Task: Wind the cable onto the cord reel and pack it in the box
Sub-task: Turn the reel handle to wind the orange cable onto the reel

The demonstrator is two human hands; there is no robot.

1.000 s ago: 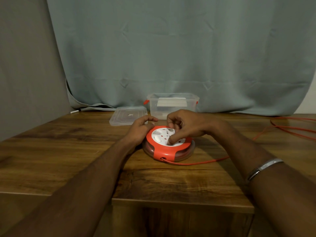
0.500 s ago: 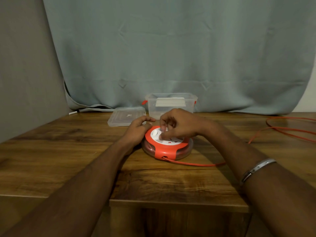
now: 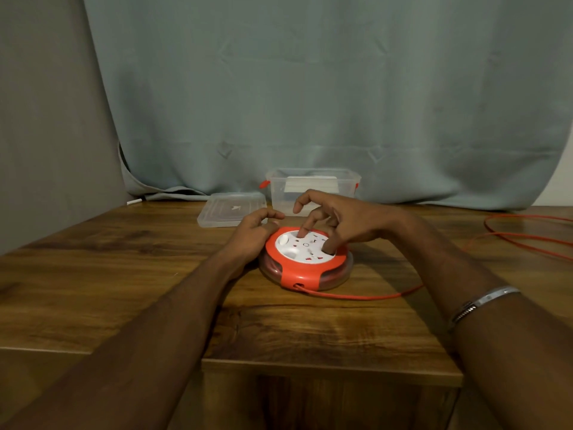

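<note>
The reel [image 3: 305,259] lies flat on the wooden table [image 3: 124,290], in front of me, with its white socket face up and the orange frame around it. My left hand [image 3: 252,235] holds the left side of the reel; the fingers are curled against its rim and the thumb points over the top edge. My right hand [image 3: 338,221] is above the white face. Its fingers are spread and bent, one fingertip [image 3: 301,233] presses into the far part of the face, and the thumb [image 3: 329,246] presses down at the right part. The index finger is lifted and touches nothing.

The orange cable [image 3: 359,296] comes out of the hole at the near side of the reel, runs to the right over the table, and makes loose loops at the far right edge. Some turns of it show through the clear wall of the reel.

The clear box [image 3: 313,189] stands open just behind the reel, near the curtain [image 3: 310,88]. Its lid [image 3: 231,209] lies flat on the table at the left of the box. I wear a metal bracelet [image 3: 483,305] on my right wrist.
</note>
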